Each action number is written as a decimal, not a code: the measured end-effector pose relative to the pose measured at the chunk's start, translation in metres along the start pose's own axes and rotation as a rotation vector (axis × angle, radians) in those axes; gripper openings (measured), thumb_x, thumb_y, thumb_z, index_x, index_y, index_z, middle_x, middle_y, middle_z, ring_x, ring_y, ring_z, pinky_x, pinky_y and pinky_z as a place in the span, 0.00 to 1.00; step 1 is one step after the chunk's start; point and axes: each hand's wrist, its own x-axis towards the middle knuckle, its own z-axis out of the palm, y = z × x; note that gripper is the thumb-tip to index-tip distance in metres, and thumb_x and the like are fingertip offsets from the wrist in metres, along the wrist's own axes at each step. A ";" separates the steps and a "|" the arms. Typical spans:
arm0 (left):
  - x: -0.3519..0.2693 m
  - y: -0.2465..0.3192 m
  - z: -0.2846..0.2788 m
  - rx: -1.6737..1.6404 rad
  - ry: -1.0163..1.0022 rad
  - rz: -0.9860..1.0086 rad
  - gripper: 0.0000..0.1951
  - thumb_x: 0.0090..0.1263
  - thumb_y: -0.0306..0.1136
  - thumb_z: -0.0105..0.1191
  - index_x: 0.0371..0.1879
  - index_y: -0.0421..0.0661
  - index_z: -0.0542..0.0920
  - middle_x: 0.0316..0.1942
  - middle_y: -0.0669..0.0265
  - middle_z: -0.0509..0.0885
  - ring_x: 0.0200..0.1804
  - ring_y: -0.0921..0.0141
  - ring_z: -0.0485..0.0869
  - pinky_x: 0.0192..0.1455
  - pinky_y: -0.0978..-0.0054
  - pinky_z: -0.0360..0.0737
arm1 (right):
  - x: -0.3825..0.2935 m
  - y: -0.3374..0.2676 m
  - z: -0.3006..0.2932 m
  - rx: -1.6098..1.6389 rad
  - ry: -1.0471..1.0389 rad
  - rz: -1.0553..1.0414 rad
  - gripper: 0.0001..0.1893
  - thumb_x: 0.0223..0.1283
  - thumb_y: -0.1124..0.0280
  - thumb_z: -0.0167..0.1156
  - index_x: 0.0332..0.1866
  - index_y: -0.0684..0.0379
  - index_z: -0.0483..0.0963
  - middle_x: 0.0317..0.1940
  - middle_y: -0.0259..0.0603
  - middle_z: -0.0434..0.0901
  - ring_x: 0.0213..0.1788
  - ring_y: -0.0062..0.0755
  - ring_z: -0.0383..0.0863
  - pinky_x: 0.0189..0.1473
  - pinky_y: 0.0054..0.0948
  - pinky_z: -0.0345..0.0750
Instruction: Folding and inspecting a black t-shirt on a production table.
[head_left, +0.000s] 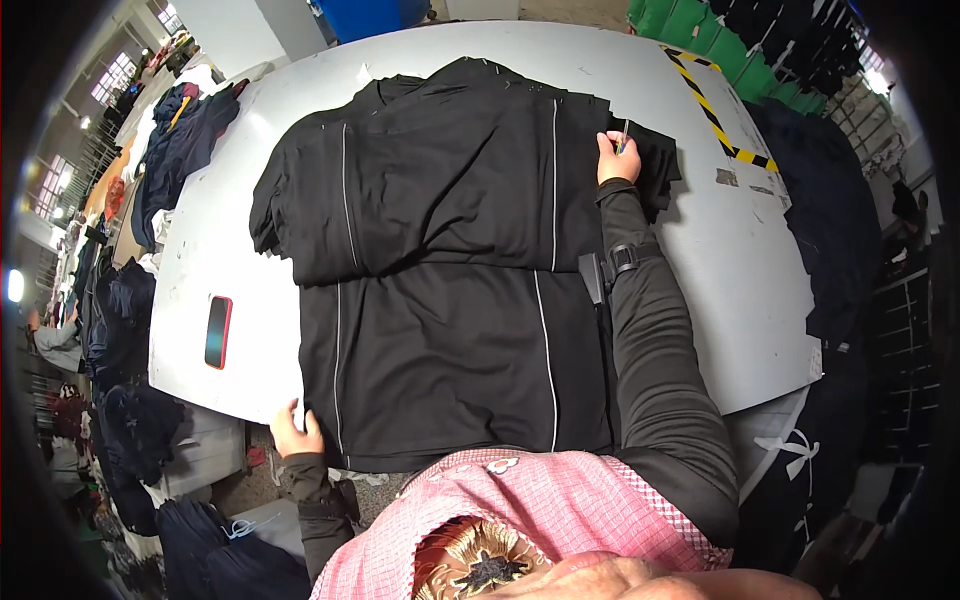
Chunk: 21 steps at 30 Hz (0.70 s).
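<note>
Black shirts (450, 187) with thin pale stripes lie stacked on the white table (750, 315), the upper part folded or bunched over the lower. My right hand (619, 159) is at the stack's upper right, by the sleeves, its fingers closed around a small slim tool (622, 139), perhaps thread snips or a pen. At the near left corner of the cloth is my left hand (298, 433), thumb and fingers apart at the table's edge. Whether it touches the hem cannot be told. A dark device is strapped to my right forearm.
A phone with a red case (218, 332) lies at the table's left. Black-and-yellow tape (705, 105) marks the far right corner. Dark garments (180, 150) are heaped along the left, with dark cloth (825, 210) hanging at the right. A blue bin (371, 16) stands beyond the table.
</note>
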 end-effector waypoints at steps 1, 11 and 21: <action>0.008 0.021 -0.002 -0.061 0.035 0.112 0.15 0.48 0.24 0.53 0.38 0.43 0.74 0.35 0.58 0.75 0.40 0.60 0.73 0.44 0.68 0.70 | 0.000 0.000 -0.002 0.010 0.037 -0.041 0.12 0.43 0.70 0.63 0.32 0.64 0.73 0.25 0.35 0.77 0.27 0.22 0.74 0.35 0.21 0.71; 0.008 0.073 0.013 -0.331 -0.028 0.319 0.14 0.48 0.22 0.52 0.36 0.42 0.74 0.36 0.58 0.75 0.40 0.60 0.74 0.45 0.69 0.70 | -0.030 -0.074 -0.047 0.062 -0.169 -0.114 0.10 0.46 0.71 0.61 0.30 0.63 0.70 0.24 0.31 0.74 0.27 0.18 0.72 0.33 0.19 0.70; 0.032 0.056 -0.015 -1.867 -0.795 -0.662 0.26 0.63 0.48 0.43 0.54 0.43 0.63 0.46 0.58 0.75 0.46 0.64 0.75 0.48 0.70 0.73 | -0.216 -0.112 -0.254 0.116 -1.342 0.465 0.10 0.51 0.66 0.57 0.28 0.61 0.68 0.22 0.25 0.66 0.25 0.13 0.63 0.26 0.15 0.62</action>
